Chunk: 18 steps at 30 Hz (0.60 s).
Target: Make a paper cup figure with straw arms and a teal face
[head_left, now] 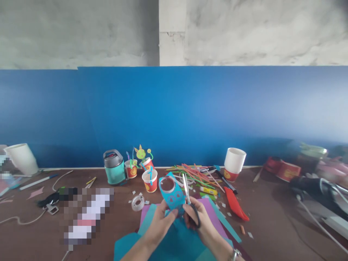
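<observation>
Being pinched between thumb and fingers of the left hand [161,222] is a blue paper piece [176,195], held above teal paper [129,244] on the tabletop [274,224]; scissors [186,186], points upward, are enclosed by the right hand's [201,217] grip.

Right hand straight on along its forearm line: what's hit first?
Probably the blue paper cutout in the left hand, just up-left of the right hand in the picture; depth is unclear from one view.

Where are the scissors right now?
In the head view, the scissors are in the right hand, low and just right of centre, blades pointing up beside the blue paper.
</observation>
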{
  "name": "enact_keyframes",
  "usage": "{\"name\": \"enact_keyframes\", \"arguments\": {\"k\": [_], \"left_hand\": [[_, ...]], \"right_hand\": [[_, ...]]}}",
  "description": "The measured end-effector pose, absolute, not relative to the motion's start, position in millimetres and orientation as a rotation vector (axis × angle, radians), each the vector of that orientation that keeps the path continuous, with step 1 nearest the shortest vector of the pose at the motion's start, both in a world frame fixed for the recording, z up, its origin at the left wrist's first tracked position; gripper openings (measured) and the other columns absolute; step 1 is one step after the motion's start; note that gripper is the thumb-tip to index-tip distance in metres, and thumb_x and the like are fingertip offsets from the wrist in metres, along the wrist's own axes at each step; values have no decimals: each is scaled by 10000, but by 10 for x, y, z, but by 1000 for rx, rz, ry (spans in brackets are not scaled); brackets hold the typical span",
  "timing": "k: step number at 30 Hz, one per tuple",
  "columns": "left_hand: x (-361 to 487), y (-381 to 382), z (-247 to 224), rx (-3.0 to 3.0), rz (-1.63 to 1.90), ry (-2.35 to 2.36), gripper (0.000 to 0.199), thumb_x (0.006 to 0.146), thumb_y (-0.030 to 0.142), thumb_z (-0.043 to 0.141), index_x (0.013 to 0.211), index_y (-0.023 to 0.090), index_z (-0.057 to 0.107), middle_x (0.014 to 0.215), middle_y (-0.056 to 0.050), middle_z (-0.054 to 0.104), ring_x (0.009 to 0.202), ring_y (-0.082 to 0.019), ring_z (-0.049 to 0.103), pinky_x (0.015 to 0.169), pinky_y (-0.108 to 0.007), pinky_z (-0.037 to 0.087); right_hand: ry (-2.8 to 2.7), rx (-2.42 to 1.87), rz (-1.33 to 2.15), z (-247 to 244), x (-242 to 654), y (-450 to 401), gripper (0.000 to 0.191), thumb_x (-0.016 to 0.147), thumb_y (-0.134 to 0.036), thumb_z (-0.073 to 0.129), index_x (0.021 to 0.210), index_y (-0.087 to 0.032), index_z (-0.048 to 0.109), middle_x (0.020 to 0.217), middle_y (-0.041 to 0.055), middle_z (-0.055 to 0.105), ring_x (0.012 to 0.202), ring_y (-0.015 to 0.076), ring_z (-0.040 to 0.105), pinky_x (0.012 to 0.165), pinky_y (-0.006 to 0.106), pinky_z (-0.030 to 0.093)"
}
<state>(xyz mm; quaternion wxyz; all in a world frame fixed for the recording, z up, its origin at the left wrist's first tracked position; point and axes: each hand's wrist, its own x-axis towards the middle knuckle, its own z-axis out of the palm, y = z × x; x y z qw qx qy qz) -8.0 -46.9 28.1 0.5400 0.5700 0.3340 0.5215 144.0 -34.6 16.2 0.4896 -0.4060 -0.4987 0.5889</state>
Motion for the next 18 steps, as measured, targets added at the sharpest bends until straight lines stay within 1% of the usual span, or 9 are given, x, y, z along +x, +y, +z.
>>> {"name": "enact_keyframes", "arguments": {"k": [2, 5, 7, 11, 15, 18], "left_hand": [[-96, -433, 282, 1436, 1314, 863, 116, 777, 368, 645, 817, 277, 705, 850, -20, 699, 810, -243, 610, 771, -309, 450], [-106, -398, 255, 1521, 1314, 927, 88, 769, 352, 668, 778, 269, 697, 839, -11, 687, 808, -226, 595, 766, -286, 433], [-101, -385, 214, 1513, 1323, 938, 113, 801, 360, 640, 792, 261, 693, 817, -11, 680, 795, -220, 594, 761, -284, 431], [-108, -371, 147, 1411, 1438, 981, 177, 845, 390, 605, 804, 227, 662, 806, -17, 660, 778, -202, 576, 733, -273, 432], [-127, -389, 189, 1230, 1542, 1060, 250, 833, 438, 624, 742, 207, 585, 679, 20, 560, 660, -156, 506, 633, -234, 408], [-124, -409, 246, 1150, 1617, 1094, 291, 803, 470, 653, 720, 215, 540, 655, 31, 525, 649, -151, 495, 626, -228, 409]], "right_hand": [[-1135, -955, 1404, 171, 1432, -349, 453, 694, -597, 718, 761, -187, 539, 416, -65, 520, 341, 57, 386, 341, 167, 213], [-1073, -924, 1402, 188, 1416, -365, 421, 708, -557, 731, 783, -187, 543, 491, -39, 582, 401, 78, 477, 359, 163, 257], [-1084, -921, 1408, 196, 1407, -376, 418, 702, -548, 738, 782, -184, 547, 520, -28, 602, 428, 92, 513, 367, 165, 277], [-1183, -928, 1431, 216, 1391, -386, 410, 716, -543, 719, 749, -186, 521, 493, -26, 606, 403, 86, 497, 371, 168, 288], [-1258, -958, 1536, 247, 1376, -402, 380, 752, -529, 668, 816, -183, 523, 503, -22, 627, 407, 97, 532, 359, 163, 280], [-1340, -991, 1687, 254, 1372, -427, 348, 744, -482, 665, 842, -177, 530, 532, -9, 655, 432, 110, 577, 358, 158, 285]]}}
